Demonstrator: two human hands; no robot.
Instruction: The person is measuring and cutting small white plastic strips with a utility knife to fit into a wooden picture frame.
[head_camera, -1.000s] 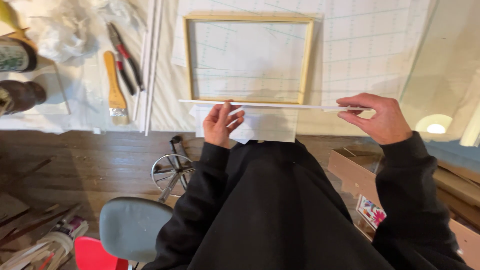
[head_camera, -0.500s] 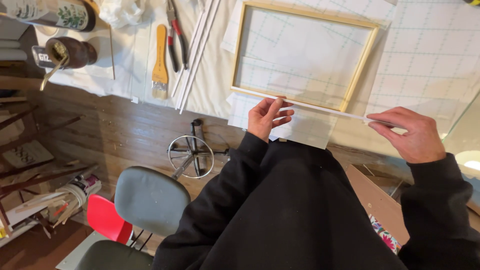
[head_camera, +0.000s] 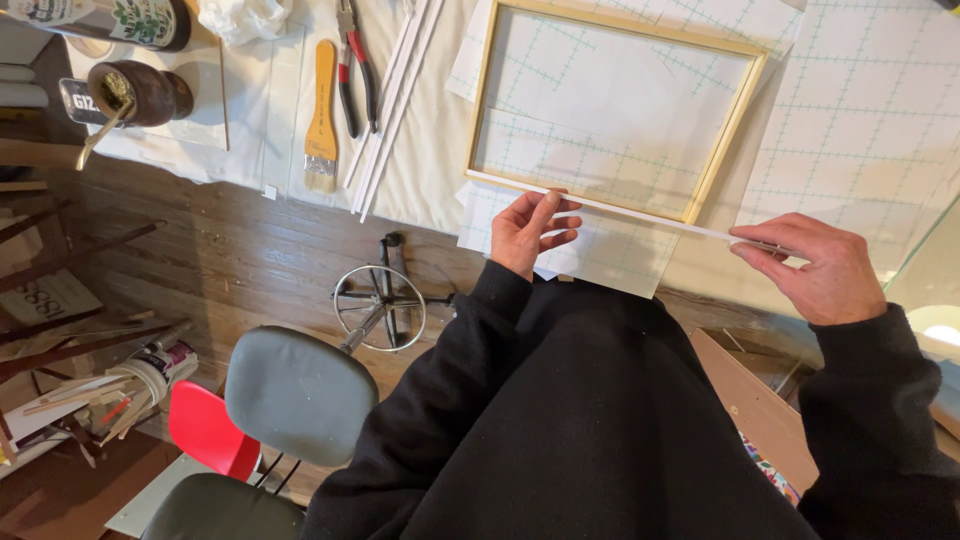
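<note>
Carefully now: your left hand (head_camera: 530, 232) and right hand (head_camera: 815, 265) have their fingers pinched on the ends of the thin white strip (head_camera: 650, 214), held along the wooden frame (head_camera: 612, 110)'s near edge above the bench (head_camera: 420, 170). Keep it level, parallel to that edge.
</note>
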